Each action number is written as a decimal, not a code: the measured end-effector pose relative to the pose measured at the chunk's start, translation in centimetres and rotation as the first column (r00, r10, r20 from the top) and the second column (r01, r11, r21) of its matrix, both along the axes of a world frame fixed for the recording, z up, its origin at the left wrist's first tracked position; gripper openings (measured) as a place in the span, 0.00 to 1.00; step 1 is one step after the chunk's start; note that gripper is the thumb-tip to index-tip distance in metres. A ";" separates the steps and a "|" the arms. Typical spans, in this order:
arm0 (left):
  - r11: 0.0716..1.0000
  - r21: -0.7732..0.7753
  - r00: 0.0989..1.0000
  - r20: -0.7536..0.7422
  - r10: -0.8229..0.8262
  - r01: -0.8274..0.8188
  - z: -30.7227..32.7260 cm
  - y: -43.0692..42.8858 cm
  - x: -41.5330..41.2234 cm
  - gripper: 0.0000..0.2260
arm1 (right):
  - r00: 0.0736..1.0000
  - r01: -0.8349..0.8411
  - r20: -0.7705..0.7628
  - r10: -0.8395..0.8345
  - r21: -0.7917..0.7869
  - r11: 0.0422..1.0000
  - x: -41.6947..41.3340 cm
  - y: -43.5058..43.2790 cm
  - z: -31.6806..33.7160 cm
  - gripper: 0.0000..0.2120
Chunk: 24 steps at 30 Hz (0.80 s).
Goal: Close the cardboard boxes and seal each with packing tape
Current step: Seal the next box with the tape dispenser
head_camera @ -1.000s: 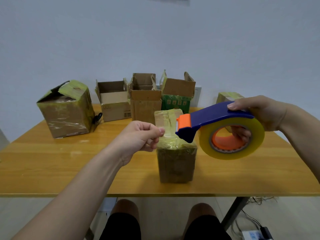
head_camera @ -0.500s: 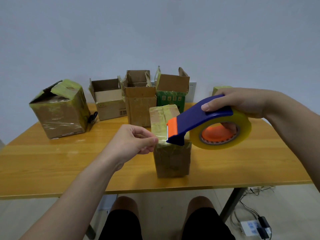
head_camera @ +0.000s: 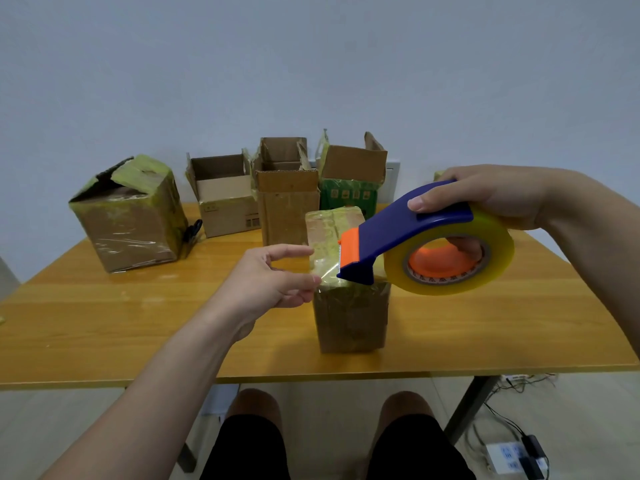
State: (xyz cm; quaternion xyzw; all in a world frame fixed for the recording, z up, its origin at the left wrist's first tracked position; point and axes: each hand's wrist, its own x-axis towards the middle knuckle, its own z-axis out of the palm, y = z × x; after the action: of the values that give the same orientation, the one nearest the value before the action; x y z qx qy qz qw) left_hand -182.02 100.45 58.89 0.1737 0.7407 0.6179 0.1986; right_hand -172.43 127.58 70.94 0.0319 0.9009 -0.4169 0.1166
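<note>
**Left hand point(head_camera: 273, 282) pinching the tape end point(head_camera: 325, 274), right hand point(head_camera: 491, 199) on the tape dispenser point(head_camera: 398, 233)**

Both are up over the small box point(head_camera: 349, 317) at the front of the table point(head_camera: 104, 323). Left thumb and fingers nip the loose clear strip just above the box's near top edge, I'd guess so it can get stuck down there first. Right hand is wrapped round the blue dispenser, fingers through the orange core, just up and right of the box so the strip pulls taut. Three open boxes point(head_camera: 287, 202) sit behind it, and a bigger taped box point(head_camera: 128, 220) well off to its left.
</note>
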 end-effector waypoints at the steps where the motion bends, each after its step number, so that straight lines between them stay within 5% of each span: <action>1: 1.000 0.002 1.000 0.006 -0.006 0.006 0.0 0.0 -0.1 0.20 | 1.000 0.001 0.005 -0.001 -0.003 1.000 0.0 0.1 0.0 0.31; 9: 0.999 0.017 0.999 0.017 -0.032 0.032 -0.6 -0.1 -0.3 0.21 | 0.999 0.006 0.042 -0.005 -0.011 1.000 -0.4 -0.2 -0.1 0.37; 15: 0.999 0.013 0.999 0.016 -0.030 0.030 -1.2 0.0 -0.6 0.22 | 0.999 0.003 0.047 -0.004 0.030 1.000 -0.7 -0.3 0.0 0.29; 24: 1.000 -0.001 0.997 0.069 0.015 -0.015 -1.1 0.4 -1.3 0.23 | 0.998 -0.004 0.069 0.001 0.042 0.999 -1.2 -0.4 0.1 0.39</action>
State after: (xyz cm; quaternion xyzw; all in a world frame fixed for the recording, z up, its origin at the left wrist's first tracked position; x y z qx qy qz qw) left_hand -183.29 100.83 57.77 0.1466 0.7347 0.6250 0.2194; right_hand -173.67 127.13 71.04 0.0475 0.9050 -0.3961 0.1476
